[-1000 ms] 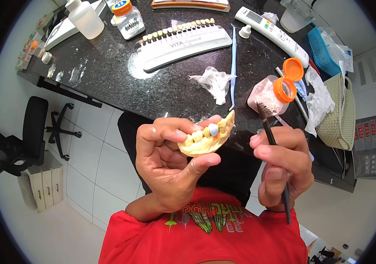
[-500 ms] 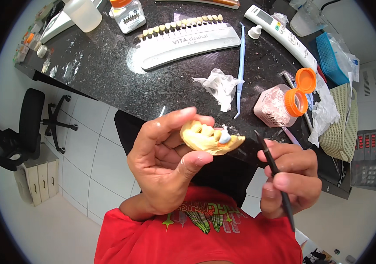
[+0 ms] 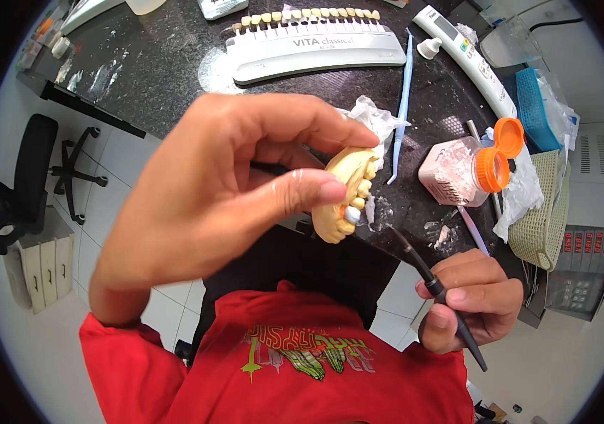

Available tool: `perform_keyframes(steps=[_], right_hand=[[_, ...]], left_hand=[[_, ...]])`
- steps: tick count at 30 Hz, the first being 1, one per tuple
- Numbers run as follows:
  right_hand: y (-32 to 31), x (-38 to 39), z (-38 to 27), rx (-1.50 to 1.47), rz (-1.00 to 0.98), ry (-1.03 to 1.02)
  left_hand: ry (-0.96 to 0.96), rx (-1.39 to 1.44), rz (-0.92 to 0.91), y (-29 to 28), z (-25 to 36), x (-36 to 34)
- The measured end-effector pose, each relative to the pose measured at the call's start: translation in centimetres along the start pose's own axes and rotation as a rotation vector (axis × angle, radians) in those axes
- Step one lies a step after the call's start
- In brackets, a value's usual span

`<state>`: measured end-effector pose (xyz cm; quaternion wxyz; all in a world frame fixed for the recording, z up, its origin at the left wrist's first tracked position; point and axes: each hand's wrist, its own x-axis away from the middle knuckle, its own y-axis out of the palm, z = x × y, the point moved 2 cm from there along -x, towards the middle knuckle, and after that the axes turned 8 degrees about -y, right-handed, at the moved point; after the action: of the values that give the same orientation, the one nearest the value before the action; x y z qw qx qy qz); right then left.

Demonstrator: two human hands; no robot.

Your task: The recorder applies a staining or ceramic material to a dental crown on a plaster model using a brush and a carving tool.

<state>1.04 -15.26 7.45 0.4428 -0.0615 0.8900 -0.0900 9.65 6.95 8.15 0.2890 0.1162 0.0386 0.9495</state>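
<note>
My left hand [image 3: 203, 191] grips a yellow dental cast [image 3: 348, 169] between thumb and fingers, above the table's near edge. The cast is turned on end, its row of teeth toward the right. One tooth on it, a whitish crown [image 3: 352, 215], stands out from the yellow ones, with an orange patch beside it. In my right hand [image 3: 475, 297] a slim black brush [image 3: 435, 284] is pinched, its dark tip up and left, apart from the cast. An uncapped jar of pink powder [image 3: 450, 173] with an orange flip lid lies tilted beyond that hand.
A tooth shade guide [image 3: 316, 56] stands at the back. Crumpled tissue [image 3: 380, 120], a light-blue instrument [image 3: 402, 106] and a white remote control [image 3: 475, 67] lie on the dark table [image 3: 154, 78]. To the right are a woven basket [image 3: 539, 212] and a control panel [image 3: 584, 275].
My left hand has turned the cast from lying level to upright, and the hand's back now faces up. The brush stays in my right hand, a little lower. The view has shifted.
</note>
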Motion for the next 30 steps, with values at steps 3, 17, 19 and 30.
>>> perform_keyframes(steps=[3, 17, 19, 30], right_hand=[[0.8, -0.4, 0.0, 0.121, -0.014, -0.023], [1.0, -0.7, 0.4, 0.07, -0.09, 0.075], [1.0, -0.8, 0.4, 0.075, -0.131, 0.082], [1.3, -0.8, 0.3, 0.122, -0.117, 0.08]], left_hand=[[-0.011, -0.04, -0.061, -1.1, -0.1, -1.4], [0.123, -0.149, -0.205, -1.9, -0.5, -2.4], [0.119, -0.145, -0.2, -1.9, -0.5, -2.3], [0.048, -0.107, -0.186, -1.6, -0.2, -2.2]])
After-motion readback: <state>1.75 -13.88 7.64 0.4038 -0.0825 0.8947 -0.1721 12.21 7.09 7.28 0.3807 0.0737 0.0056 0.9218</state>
